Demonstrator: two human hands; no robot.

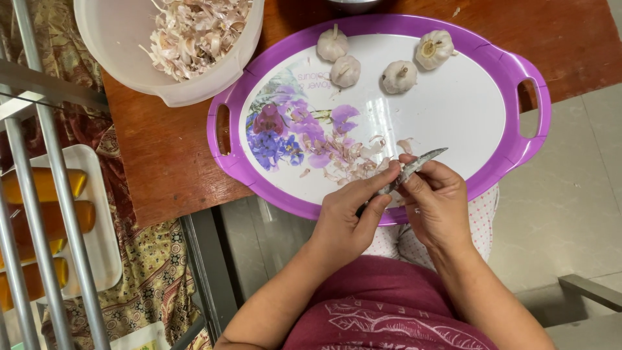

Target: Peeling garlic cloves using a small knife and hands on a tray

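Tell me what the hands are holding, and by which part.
The left hand grips a small knife by its handle; the right hand pinches something at the blade, too hidden to identify.

Four garlic bulbs (pixel 382 58) on a purple tray (pixel 525 139). White bowl (pixel 123 58) of peels on the brown table (pixel 162 149). Orange bottles (pixel 45 214) far left.

We note an oval tray (pixel 518 139) with a purple rim and a white centre printed with violet, blue and pink flowers. Four garlic bulbs (pixel 345 70) at the upper centre are off-white. The bowl (pixel 116 58) at the upper left is white, holding pale pinkish skins (pixel 194 29). The table (pixel 168 155) is reddish brown. The knife blade (pixel 421 162) is grey.
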